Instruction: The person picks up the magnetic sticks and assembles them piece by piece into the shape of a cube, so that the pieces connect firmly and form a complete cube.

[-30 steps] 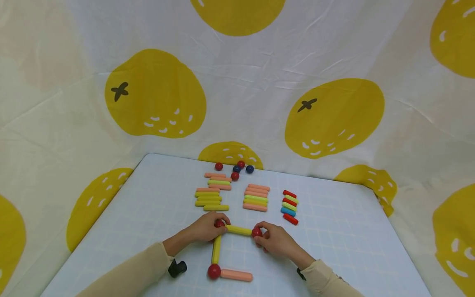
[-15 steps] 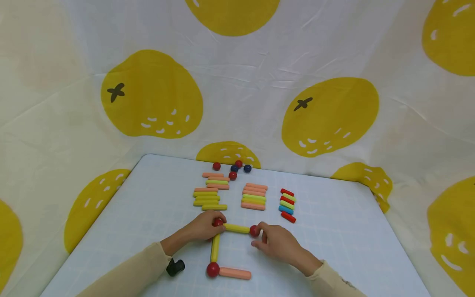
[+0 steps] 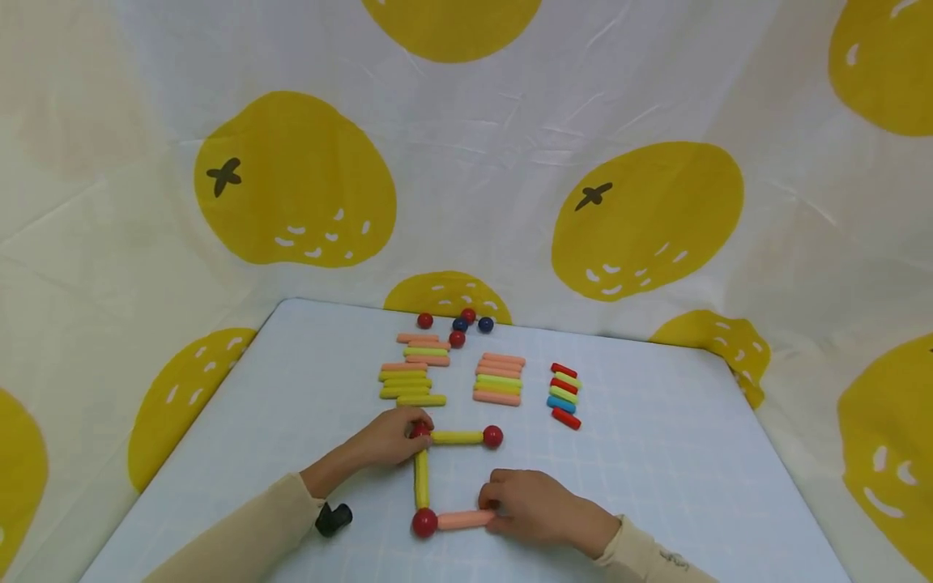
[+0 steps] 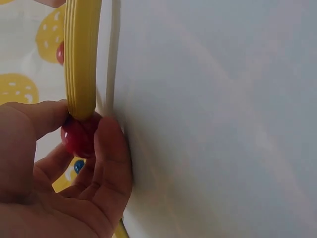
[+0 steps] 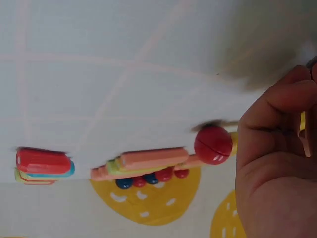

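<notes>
A three-sided frame of rods and balls lies on the table. My left hand grips the red ball at its far left corner, where the left yellow rod and the far yellow rod meet. The far rod ends in another red ball, which no hand touches. At the near left corner sits a third red ball, with a salmon-pink rod running right from it. My right hand pinches that rod's free end; its fingertips are partly hidden in the right wrist view.
Behind the frame lie a left group of pink and yellow rods, a middle group and short coloured rods at right. Loose red and blue balls sit by the back edge. A patterned cloth hangs behind the table.
My right hand has let go of the far right red ball and come nearer to me, onto the pink rod's end. That rod has swung slightly. My left hand keeps its grip.
</notes>
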{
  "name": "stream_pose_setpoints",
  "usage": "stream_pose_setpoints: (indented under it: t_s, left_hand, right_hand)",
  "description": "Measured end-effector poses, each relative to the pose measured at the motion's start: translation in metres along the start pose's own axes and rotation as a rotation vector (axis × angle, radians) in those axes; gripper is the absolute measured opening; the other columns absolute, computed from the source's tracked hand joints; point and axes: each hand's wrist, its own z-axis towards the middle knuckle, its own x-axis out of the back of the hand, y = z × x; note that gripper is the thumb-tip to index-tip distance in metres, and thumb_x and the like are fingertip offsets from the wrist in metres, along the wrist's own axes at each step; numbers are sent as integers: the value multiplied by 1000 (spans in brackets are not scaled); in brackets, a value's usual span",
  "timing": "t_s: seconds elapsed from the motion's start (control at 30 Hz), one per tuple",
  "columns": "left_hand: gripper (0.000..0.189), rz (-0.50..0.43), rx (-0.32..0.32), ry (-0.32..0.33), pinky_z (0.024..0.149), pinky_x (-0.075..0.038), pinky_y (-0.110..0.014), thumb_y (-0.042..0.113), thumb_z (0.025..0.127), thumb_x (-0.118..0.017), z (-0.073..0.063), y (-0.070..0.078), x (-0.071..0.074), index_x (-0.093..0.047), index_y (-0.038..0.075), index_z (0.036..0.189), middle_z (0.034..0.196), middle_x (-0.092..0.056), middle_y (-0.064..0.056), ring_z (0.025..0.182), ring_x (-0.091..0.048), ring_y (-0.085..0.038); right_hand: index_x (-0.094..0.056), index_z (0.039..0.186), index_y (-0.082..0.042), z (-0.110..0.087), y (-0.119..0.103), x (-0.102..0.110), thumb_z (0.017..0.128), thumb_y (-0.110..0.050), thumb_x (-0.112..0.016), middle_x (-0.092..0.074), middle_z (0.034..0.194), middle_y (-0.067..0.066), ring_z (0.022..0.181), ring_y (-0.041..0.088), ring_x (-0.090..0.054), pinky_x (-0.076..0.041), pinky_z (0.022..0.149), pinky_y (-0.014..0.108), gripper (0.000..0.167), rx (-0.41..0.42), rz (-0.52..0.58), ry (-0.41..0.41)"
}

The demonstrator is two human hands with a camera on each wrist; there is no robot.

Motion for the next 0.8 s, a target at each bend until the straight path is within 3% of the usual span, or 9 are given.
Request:
stream_pose_setpoints:
  t_s: [0.13, 0.3, 0.43, 0.57, 0.8]
  left_hand:
    - [17, 77, -34, 23, 67, -44, -26, 27, 95, -73, -12, -7, 5, -68, 18, 107, 85, -60, 7, 76, -51, -12]
    - [35, 121, -40, -33, 60, -41, -23, 36, 95, -72, -34, -10, 3, -61, 18, 123, 85, -59, 11, 66, -49, -10]
    - [57, 148, -38, -74, 58, -40, -23, 44, 93, -72, -55, -4, -3, -49, 16, 137, 84, -58, 12, 63, -48, -10]
    - [68, 153, -6, -89, 57, -41, -23, 48, 92, -73, -71, 5, -11, -42, 13, 142, 82, -58, 13, 61, -49, -9]
    - [71, 143, 76, -131, 55, -42, -23, 47, 91, -74, -80, 23, -15, -40, 13, 143, 73, -58, 10, 60, -51, -10]
  right_hand:
    - [-73, 109, -31, -1, 10, 6, 93, -33, -75, -60, 95, -17, 79, -3, -51, -52, 76, 20, 16, -37, -4, 25]
    - [-74, 111, -29, 0, 27, 13, 94, -29, -74, -63, 99, -13, 84, 0, -56, -54, 77, 23, 17, -68, -31, 75]
    - [-75, 116, -26, 3, 37, 20, 96, -28, -72, -66, 104, -10, 90, 3, -60, -56, 80, 25, 20, -62, -39, 106]
    - [-75, 119, -25, 7, 43, 25, 96, -26, -72, -67, 107, -8, 94, 5, -61, -56, 83, 26, 23, -55, -24, 118]
    - [-76, 118, -23, 11, 45, 27, 95, -23, -73, -67, 105, -7, 93, 6, -62, -56, 80, 25, 23, -47, -5, 126]
